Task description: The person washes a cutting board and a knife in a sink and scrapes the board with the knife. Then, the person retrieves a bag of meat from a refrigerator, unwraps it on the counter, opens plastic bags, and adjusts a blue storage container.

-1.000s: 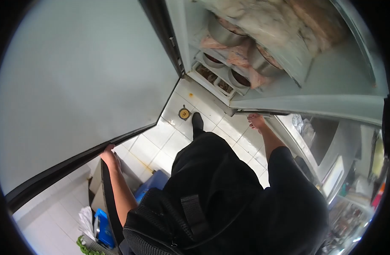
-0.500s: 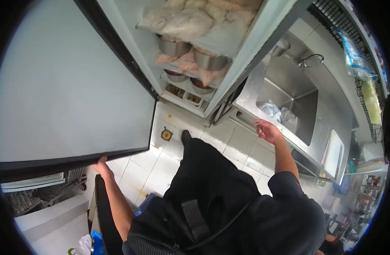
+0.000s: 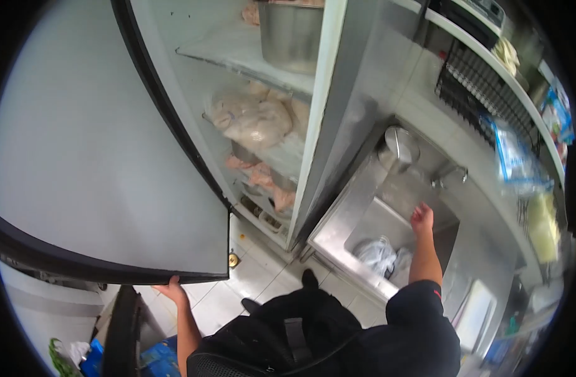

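Observation:
My left hand (image 3: 171, 289) grips the lower edge of the swung-out fridge door (image 3: 112, 163), its fingers partly hidden by the door. Over the steel sink (image 3: 379, 217), my right hand (image 3: 422, 217) hangs in the air with loosely bent fingers and nothing visible in them. It is close to the tap (image 3: 448, 178), apart from it. Inside the fridge, a bag of pale meat (image 3: 253, 119) lies on a middle shelf, below a large steel pot (image 3: 292, 38). Pink meat (image 3: 259, 176) sits lower down.
Crumpled plastic bags (image 3: 376, 254) lie in the sink, and a round metal container (image 3: 399, 149) stands at its back corner. A white board (image 3: 475, 314) rests on the counter at right. A wire rack (image 3: 482, 94) runs above. The tiled floor has a drain (image 3: 233, 259).
My view has turned toward the sink and higher fridge shelves. My right hand has moved from the sink's front edge to above the basin. My left hand stays on the door.

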`<state>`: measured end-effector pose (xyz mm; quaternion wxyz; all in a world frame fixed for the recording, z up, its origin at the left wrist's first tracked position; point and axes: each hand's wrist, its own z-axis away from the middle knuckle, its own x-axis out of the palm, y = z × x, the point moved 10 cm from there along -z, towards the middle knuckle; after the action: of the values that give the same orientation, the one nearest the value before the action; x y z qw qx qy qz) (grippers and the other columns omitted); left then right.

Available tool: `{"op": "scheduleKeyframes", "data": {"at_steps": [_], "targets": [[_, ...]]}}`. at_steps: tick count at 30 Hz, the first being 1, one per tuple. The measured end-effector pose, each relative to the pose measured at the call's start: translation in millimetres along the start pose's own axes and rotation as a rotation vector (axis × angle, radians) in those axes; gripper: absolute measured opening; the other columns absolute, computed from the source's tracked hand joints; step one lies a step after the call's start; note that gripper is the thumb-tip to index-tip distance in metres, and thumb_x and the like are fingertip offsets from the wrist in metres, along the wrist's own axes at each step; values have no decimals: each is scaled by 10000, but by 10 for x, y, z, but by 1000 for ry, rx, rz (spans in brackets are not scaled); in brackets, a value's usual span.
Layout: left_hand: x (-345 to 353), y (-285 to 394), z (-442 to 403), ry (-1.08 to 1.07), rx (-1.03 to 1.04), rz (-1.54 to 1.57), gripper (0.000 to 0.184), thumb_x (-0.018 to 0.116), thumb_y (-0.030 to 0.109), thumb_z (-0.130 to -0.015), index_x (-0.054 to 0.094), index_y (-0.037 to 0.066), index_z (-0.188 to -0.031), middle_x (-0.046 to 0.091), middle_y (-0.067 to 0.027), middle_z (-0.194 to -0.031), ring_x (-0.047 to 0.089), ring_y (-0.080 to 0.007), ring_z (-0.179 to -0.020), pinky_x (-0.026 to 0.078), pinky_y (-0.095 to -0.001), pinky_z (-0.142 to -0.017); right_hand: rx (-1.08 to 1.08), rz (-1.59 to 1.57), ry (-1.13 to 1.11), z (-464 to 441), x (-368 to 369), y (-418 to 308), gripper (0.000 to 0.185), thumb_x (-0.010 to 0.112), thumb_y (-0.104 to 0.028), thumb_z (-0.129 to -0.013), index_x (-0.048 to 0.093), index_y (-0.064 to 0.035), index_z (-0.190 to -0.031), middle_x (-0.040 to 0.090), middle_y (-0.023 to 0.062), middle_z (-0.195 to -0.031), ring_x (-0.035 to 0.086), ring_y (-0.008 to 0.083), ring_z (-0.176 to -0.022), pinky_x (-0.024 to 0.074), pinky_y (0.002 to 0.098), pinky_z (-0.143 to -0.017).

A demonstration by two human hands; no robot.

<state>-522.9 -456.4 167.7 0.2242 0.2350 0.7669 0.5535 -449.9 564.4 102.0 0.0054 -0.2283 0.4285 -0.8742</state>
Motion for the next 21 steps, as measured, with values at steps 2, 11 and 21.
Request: {"op": "scheduleKeyframes", "data": {"at_steps": [2, 11, 21], "targets": [[30, -415, 29, -7, -97, 115, 739, 578, -101, -692, 339, -25, -1387, 503, -177, -1313, 547, -269, -1132, 444, -360, -1001, -1, -3, 34, -450, -106, -410, 312, 581, -261, -929, 570, -140, -1216, 557, 74, -892, 514, 143, -634, 469, 249, -524], [615, 333, 646, -81, -228, 51, 595, 606, -103, -695, 426, -54, -1261, 552, -188, -1264, 556, -283, -1120, 436, -428, -1032, -136, -24, 68, -1767, -482, -1191, 278, 458, -248, -970, 569, -127, -1195, 605, 70, -914, 562, 172, -718, 498, 280, -592], [888, 514, 1278, 75, -217, -171, 549, 620, -81, -698, 423, -69, -1211, 560, -219, -1230, 583, -289, -1044, 461, -408, -979, -216, -169, -133, -1599, -355, -993, 369, 456, -97, -963, 484, -209, -1314, 626, 48, -954, 572, 142, -724, 445, 268, -573]]}}
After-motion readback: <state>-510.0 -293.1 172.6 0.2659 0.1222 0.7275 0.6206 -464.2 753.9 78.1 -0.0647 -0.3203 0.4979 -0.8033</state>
